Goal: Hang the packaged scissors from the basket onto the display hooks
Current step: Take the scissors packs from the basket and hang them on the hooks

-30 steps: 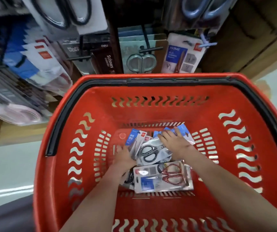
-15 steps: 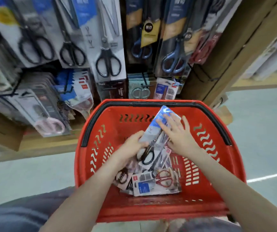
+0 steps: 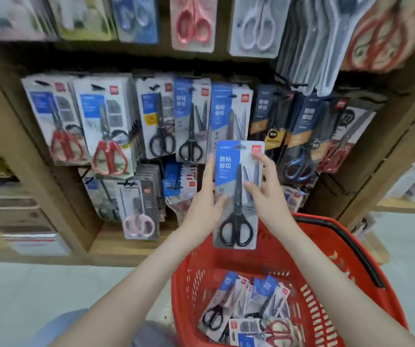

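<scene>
Nearest us, the basket stands at the lower right, red with a black handle. On its floor we count three packs plainly. One with black handles is at the left and a second lies beside it. One with red handles lies along the near edge. More may lie beneath; we cannot tell.

Above the basket's far rim we hold one pack upright, face toward us, its black handles at the bottom. Our left hand grips its left edge, thumb on the front and fingers running up the side. Our right hand pinches the right edge, thumb on the front and forefinger at the top right corner. That makes two hands, both closed on the one pack.

Beyond it is the display. We count eight stacks in its middle row, though blur leaves the right end uncertain. The fifth from the left, a blue-and-white stack, matches our pack and hangs just above and behind it. A lower row shows at least three more stacks, and the top row is too blurred to count.

We judge the step in hand to be the carry to the hook: the pack is picked but not yet hung. The next move calls for raising the pack until its hanging slot meets the hook's tip. Then it slides back squarely, with the right hand steering the top corner.
</scene>
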`<action>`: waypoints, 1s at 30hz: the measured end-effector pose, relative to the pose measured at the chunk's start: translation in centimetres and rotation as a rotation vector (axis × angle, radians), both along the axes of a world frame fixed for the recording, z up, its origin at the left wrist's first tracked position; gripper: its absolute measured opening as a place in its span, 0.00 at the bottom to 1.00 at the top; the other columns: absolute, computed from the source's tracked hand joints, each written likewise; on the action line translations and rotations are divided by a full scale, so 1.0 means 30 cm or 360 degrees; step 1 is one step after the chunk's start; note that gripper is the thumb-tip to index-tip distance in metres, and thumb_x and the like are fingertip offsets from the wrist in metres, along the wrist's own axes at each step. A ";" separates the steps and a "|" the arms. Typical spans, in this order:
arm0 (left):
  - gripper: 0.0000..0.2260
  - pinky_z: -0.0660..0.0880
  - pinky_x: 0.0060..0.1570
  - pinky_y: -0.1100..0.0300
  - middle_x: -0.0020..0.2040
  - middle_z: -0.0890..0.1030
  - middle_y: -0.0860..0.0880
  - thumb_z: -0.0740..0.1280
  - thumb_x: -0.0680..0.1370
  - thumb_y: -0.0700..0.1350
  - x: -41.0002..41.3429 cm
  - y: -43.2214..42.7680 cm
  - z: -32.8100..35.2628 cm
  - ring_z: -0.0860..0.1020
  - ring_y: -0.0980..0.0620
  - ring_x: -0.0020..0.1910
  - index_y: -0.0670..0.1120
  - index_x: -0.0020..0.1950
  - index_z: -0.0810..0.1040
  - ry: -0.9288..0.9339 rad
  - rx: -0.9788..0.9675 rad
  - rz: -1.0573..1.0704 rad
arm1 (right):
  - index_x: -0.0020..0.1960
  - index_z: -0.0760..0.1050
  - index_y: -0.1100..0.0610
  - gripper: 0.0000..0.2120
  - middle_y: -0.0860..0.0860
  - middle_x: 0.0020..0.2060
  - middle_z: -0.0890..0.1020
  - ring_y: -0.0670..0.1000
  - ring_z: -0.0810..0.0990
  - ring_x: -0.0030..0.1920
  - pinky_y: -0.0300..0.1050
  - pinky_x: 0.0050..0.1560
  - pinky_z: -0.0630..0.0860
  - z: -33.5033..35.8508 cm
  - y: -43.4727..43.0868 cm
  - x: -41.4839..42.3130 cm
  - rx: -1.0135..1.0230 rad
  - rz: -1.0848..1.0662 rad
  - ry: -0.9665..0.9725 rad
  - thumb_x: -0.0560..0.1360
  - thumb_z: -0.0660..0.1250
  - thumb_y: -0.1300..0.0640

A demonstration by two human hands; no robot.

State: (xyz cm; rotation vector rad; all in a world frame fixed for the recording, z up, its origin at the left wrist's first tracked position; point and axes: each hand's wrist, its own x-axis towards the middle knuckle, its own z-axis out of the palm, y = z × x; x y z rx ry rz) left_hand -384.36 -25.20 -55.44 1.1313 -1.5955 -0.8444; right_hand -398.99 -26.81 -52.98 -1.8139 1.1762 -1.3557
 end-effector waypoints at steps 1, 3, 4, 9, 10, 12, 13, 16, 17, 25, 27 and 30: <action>0.42 0.73 0.63 0.55 0.73 0.69 0.55 0.61 0.81 0.38 0.022 -0.011 0.049 0.76 0.53 0.63 0.77 0.68 0.39 -0.0049 -0.0082 0.0025 | 0.70 0.60 0.44 0.29 0.34 0.67 0.63 0.39 0.62 0.71 0.49 0.73 0.63 0.038 -0.019 0.027 -0.0037 0.0017 0.0046 0.78 0.60 0.70; 0.40 0.73 0.43 0.61 0.57 0.80 0.52 0.60 0.82 0.37 0.067 -0.028 0.130 0.78 0.49 0.41 0.74 0.69 0.37 -0.0169 -0.0157 0.0096 | 0.72 0.58 0.40 0.29 0.31 0.68 0.61 0.30 0.56 0.71 0.32 0.71 0.57 0.103 -0.056 0.078 -0.0104 0.0044 0.0113 0.80 0.59 0.67; 0.38 0.69 0.36 0.61 0.44 0.79 0.52 0.60 0.82 0.38 0.087 -0.036 0.163 0.73 0.50 0.33 0.70 0.71 0.37 -0.0225 -0.0150 0.0145 | 0.73 0.56 0.40 0.29 0.31 0.68 0.60 0.26 0.54 0.68 0.25 0.67 0.54 0.129 -0.072 0.103 -0.0136 0.0062 0.0153 0.80 0.58 0.66; 0.36 0.62 0.32 0.63 0.32 0.68 0.47 0.59 0.82 0.36 0.160 -0.113 0.228 0.65 0.54 0.28 0.58 0.79 0.40 -0.0372 -0.0058 0.0281 | 0.78 0.52 0.49 0.29 0.51 0.67 0.68 0.42 0.64 0.61 0.16 0.53 0.58 0.186 -0.160 0.196 -0.0151 -0.0002 0.0334 0.82 0.57 0.65; 0.36 0.62 0.31 0.63 0.32 0.68 0.47 0.59 0.81 0.36 0.169 -0.125 0.235 0.65 0.54 0.28 0.57 0.79 0.40 -0.0391 -0.0058 0.0297 | 0.78 0.51 0.49 0.29 0.54 0.63 0.70 0.46 0.66 0.58 0.18 0.51 0.60 0.189 -0.180 0.210 -0.0164 -0.0015 0.0358 0.82 0.57 0.64; 0.37 0.63 0.30 0.63 0.36 0.71 0.45 0.60 0.81 0.37 0.189 -0.155 0.239 0.65 0.55 0.27 0.58 0.79 0.39 -0.0366 -0.0054 0.0321 | 0.78 0.50 0.48 0.30 0.51 0.48 0.70 0.46 0.69 0.46 0.28 0.46 0.62 0.195 -0.212 0.239 -0.0209 -0.0028 0.0419 0.82 0.57 0.64; 0.37 0.63 0.30 0.64 0.38 0.73 0.45 0.60 0.81 0.37 0.200 -0.172 0.237 0.65 0.56 0.27 0.59 0.78 0.39 -0.0341 -0.0049 0.0334 | 0.78 0.50 0.47 0.29 0.48 0.43 0.67 0.45 0.68 0.42 0.30 0.45 0.62 0.197 -0.230 0.253 -0.0225 -0.0029 0.0447 0.82 0.57 0.63; 0.38 0.63 0.31 0.64 0.37 0.69 0.48 0.60 0.81 0.36 0.236 -0.218 0.226 0.67 0.55 0.30 0.60 0.78 0.40 -0.0315 -0.0041 0.0391 | 0.78 0.50 0.47 0.29 0.49 0.42 0.64 0.43 0.65 0.39 0.22 0.45 0.62 0.197 -0.283 0.297 -0.0204 -0.0030 0.0506 0.82 0.57 0.64; 0.38 0.64 0.32 0.64 0.38 0.69 0.49 0.60 0.80 0.36 0.246 -0.235 0.220 0.68 0.55 0.32 0.60 0.78 0.40 -0.0323 -0.0037 0.0404 | 0.78 0.50 0.46 0.30 0.50 0.44 0.65 0.43 0.65 0.39 0.21 0.45 0.62 0.193 -0.301 0.311 -0.0185 -0.0044 0.0514 0.82 0.57 0.64; 0.38 0.71 0.42 0.61 0.49 0.71 0.47 0.60 0.80 0.35 0.284 -0.370 0.176 0.72 0.52 0.39 0.59 0.78 0.41 -0.0415 -0.0054 0.0461 | 0.78 0.46 0.41 0.31 0.53 0.53 0.65 0.51 0.70 0.44 0.28 0.38 0.64 0.160 -0.407 0.379 0.0003 -0.0100 0.0478 0.83 0.54 0.62; 0.39 0.68 0.38 0.61 0.48 0.69 0.46 0.60 0.81 0.35 0.280 -0.417 0.161 0.71 0.52 0.37 0.61 0.77 0.38 -0.0487 -0.0067 0.0498 | 0.77 0.43 0.38 0.33 0.52 0.54 0.65 0.53 0.72 0.45 0.36 0.40 0.63 0.155 -0.437 0.377 0.0016 -0.0087 0.0543 0.82 0.55 0.62; 0.38 0.71 0.44 0.58 0.55 0.71 0.41 0.59 0.81 0.37 0.258 -0.459 0.106 0.74 0.47 0.44 0.62 0.75 0.35 -0.0528 -0.0108 0.0617 | 0.76 0.37 0.37 0.38 0.50 0.54 0.66 0.44 0.71 0.40 0.38 0.39 0.66 0.115 -0.442 0.348 0.0042 -0.0031 0.0735 0.81 0.58 0.61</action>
